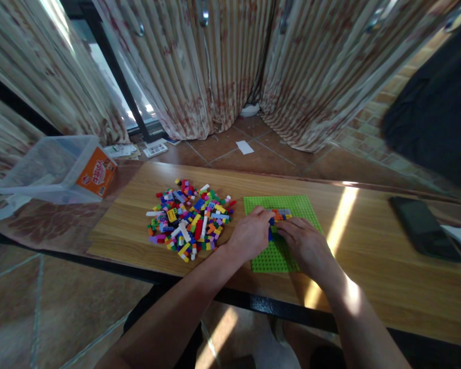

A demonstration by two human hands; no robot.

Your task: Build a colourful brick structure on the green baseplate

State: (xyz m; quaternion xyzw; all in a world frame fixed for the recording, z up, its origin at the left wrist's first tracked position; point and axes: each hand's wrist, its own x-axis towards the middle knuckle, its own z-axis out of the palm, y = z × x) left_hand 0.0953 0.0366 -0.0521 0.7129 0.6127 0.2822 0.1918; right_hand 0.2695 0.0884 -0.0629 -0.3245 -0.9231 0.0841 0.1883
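Looking down from the head camera, and much is hard to read here. The small brick build point(279, 215) on the green baseplate point(303, 207) is half covered by both hands, so I can't count its bricks or see its full shape; I make out blue, orange and grey bits only. The left hand point(249, 234) sits on the baseplate's left edge, fingers point(262, 212) curled in close and pressing at the build's left end. The right hand point(305, 243) lies over the plate's middle, fingers point(282, 227) bunched narrow against the build from the near side; whether either hand pinches a loose brick I cannot tell. The baseplate's near half is hidden under the right hand and wrist.

Counting: one baseplate, one heap of loose bricks point(190, 220) just left of it on the bench point(369, 266), too many and too small to number. One dark phone point(424, 228) well off to the right. One clear plastic tub point(51, 169) at far left, with one orange box point(97, 178) against it.
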